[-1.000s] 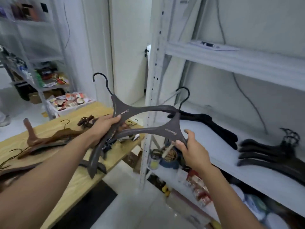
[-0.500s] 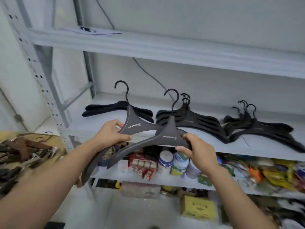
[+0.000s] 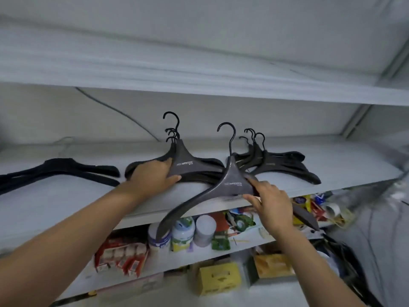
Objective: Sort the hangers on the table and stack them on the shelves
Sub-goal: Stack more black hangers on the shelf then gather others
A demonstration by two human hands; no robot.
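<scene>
Fingers on our left hand (image 3: pixel 152 176) pinch one grey hanger (image 3: pixel 184 166) onto the mid-frame stack (image 3: pixel 205 177) on the shelf (image 3: pixel 66 202); right hand (image 3: pixel 273 204) grips the second hanger (image 3: pixel 230 185), long axis sloping lower-left, just right of that stack, so probably next.

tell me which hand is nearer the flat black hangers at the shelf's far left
Left: left hand just right of the flat black hangers, right hand farther right.

left grip (image 3: pixel 152 176) — holds grey hanger (image 3: pixel 183 165) on middle stack (image 3: pixel 205 176) | right grip (image 3: pixel 272 202) — pinches second hanger (image 3: pixel 230 185) at shelf (image 3: pixel 66 202) edge
</scene>
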